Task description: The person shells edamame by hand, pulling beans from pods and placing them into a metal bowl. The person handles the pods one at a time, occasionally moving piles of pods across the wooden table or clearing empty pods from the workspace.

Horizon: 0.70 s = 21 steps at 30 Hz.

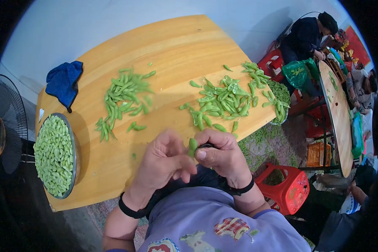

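A green bean pod [192, 147] stands upright between my two hands above the table's near edge. At its right side the fingertips of my right hand [224, 155] pinch it, and a small dark object [206, 145] shows at the thumb and forefinger. My left hand [166, 157] is closed, its fingers curled and slightly blurred just left of the pod; whatever they hold is hidden. Beyond my right hand lies a pile of pods [227, 98]. Another pile of green pods [122, 92], partly blurred, lies beyond my left hand.
A metal bowl [76, 157] full of shelled beans stands at the wooden table's [176, 42] left edge, near a blue cloth [65, 82] and a fan [6, 126]. Right are a red stool [287, 189], a container of pods [279, 94], and people at another table [336, 122].
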{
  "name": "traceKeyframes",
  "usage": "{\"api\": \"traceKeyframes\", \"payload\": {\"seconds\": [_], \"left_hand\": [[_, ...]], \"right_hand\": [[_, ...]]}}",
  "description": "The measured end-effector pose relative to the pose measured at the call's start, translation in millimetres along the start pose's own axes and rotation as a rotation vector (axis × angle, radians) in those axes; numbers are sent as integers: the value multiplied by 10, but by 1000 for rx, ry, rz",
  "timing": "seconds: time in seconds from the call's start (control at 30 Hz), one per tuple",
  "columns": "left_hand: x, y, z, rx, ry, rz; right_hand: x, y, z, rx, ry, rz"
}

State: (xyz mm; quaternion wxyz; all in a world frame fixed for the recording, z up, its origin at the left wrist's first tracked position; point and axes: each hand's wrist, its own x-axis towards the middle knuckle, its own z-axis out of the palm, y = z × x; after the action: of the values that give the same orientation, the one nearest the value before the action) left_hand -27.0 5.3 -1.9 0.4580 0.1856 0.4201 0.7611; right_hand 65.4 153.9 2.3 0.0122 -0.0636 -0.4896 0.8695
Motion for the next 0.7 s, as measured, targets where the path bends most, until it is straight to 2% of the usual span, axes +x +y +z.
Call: {"api": "traceKeyframes", "payload": {"seconds": [0.03, 0.07, 0.1, 0.13, 0.17, 0.2, 0.23, 0.27, 0.3, 0.33, 0.4, 0.43, 0.5, 0.53, 0.6, 0.67, 0.7], "left_hand": [[0, -7, 15, -201, -47, -42], [-4, -46, 17, -200, -51, -41], [-4, -108, 5, -332, -135, 18], [-3, -153, -9, -465, -221, 78], [-10, -166, -24, -595, -259, 52], [-24, -156, -2, -594, -261, 53], [-46, -127, 41, -457, -90, 12], [-65, -78, 82, -318, 78, -29], [-91, 34, 121, 223, 182, 57], [-83, 54, 103, 221, 181, 57], [-121, 50, 78, 1151, 215, 525], [-128, 40, 73, 1151, 219, 525], [-144, 6, 70, 935, 305, 404], [-160, 38, 64, 935, 309, 403], [-171, 139, 53, 432, 178, 129], [-186, 134, 34, 397, 147, 89], [-202, 124, 27, 368, 109, 47]], "right_hand": [[18, -2, 8, -2, 2, -6], [45, 13, 23, 52, -86, -73], [74, 21, 32, 105, -176, -141], [98, 18, 33, 103, -176, -146], [117, 15, 34, -1, -161, -185], [131, 6, 37, -105, -146, -223], [125, -35, 72, -105, -147, -226], [108, -104, 135, -112, -42, -113], [95, -147, 168, -121, 62, 3], [92, -146, 170, -123, 63, 3], [58, -112, 195, -796, 137, -199], [52, -162, 229, -919, 164, -165], [51, -175, 209, -864, 118, -169], [43, -172, 198, -810, 77, -173], [11, -155, 177, -760, 30, -155], [-15, -152, 165, -709, -15, -130], [-22, -155, 163, -522, -19, -15]]}}
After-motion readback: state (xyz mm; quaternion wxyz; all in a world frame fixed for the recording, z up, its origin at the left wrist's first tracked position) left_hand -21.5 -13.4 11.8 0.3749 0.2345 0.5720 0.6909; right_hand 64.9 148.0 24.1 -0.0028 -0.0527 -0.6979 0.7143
